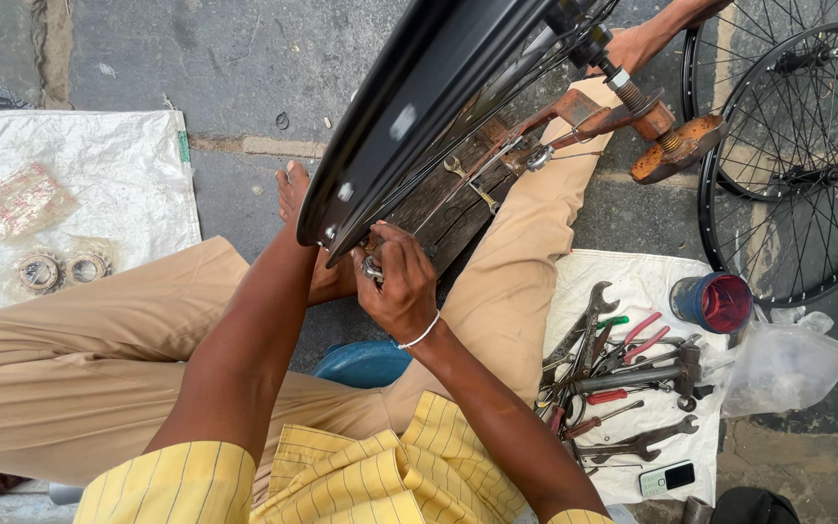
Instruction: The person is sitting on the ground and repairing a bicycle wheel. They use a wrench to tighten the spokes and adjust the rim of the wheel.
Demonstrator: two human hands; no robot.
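A black bicycle wheel rim (409,107) with thin spokes stands on a rusty stand (623,121) over a dark wooden board (458,209) between my legs. My right hand (402,289) is closed on a small metal tool (372,271), pressed against the rim's inner edge near its lowest point. My left hand (310,254) reaches up to the same spot; its fingers are hidden behind the rim, so its grip does not show. A thin white band sits on my right wrist.
A white cloth at right holds several spanners, pliers and screwdrivers (613,374), a hammer (647,376), a blue-and-red tin (715,301), a clear plastic bag (788,364) and a small phone (666,477). Spoked wheels (797,165) lie at right. A white sack (80,194) with packets lies at left.
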